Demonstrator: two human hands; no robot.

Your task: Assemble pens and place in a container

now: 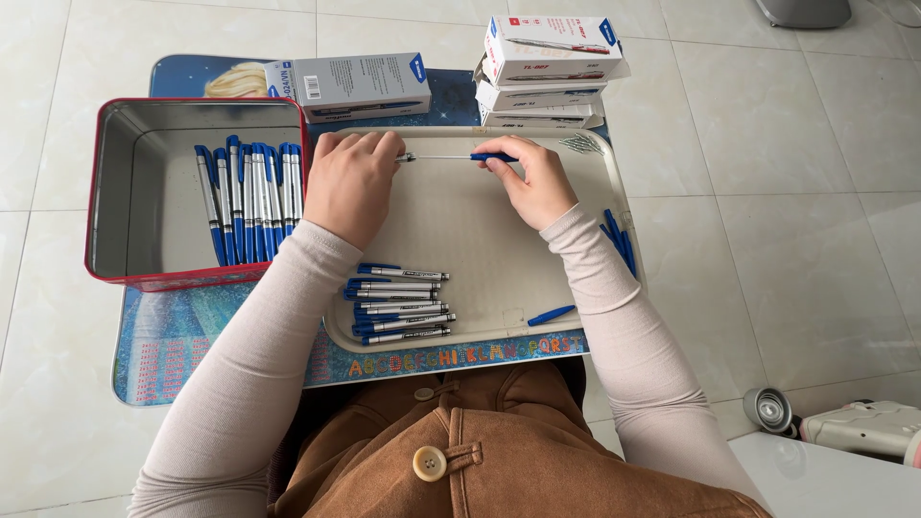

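Left hand (350, 182): curled closed over the far part of the tray, the fingertips pinching the silver tip end of a pen (451, 157); the grip looks tight, probably to keep that end from turning.
Right hand (537, 182): also closed, thumb and fingers around the blue end of the same pen; so the pen lies level between both hands, just above the tray, where each hand can pull or twist its own end.
Pen: thin silver barrel with a blue part at the right; I cannot tell if the blue part is a cap or a grip.
Tray (480, 240): beige, with a rim, it lies on the worktop in front of the person; the rim seems to keep small parts from rolling away.
Pile of pens (398, 305): near the left forearm, on the near left part of the tray, laid parallel, close to hand.
Loose blue piece (552, 315): alone on the near right part of the tray.
Blue pieces (619, 238): several lean on the right rim, beside the right forearm.
Red tin (192, 192): left of the tray, open, a row of pens with blue caps stands side by side in it.
Boxes (547, 67): a stack of white ones behind the tray, a grey one (350, 84) beside them.
Worktop (173, 355): small, with coloured letters on the near edge.
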